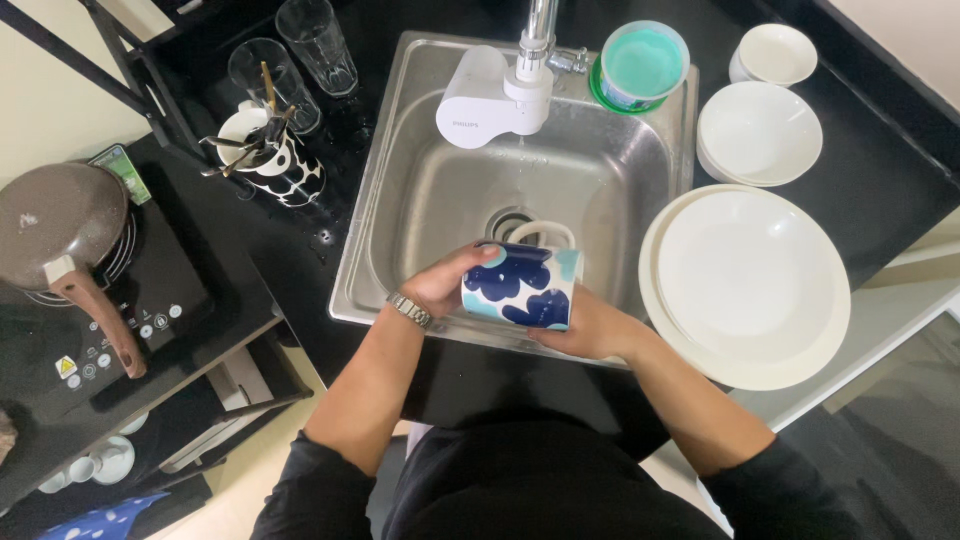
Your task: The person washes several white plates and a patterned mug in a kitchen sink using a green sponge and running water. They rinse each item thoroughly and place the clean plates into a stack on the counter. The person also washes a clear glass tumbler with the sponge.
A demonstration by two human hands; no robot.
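Note:
A white mug with dark blue flower shapes lies on its side over the front of the steel sink, its handle turned away from me. My left hand grips the mug's left end; a metal watch sits on that wrist. My right hand cups the mug from below and to the right. A thin stream of water falls from the tap with a white filter unit toward the drain behind the mug.
Stacked white plates and bowls stand right of the sink. A teal tub sits on the sink's back rim. To the left are a patterned cup holding utensils, two glasses and a brown pan on a cooktop.

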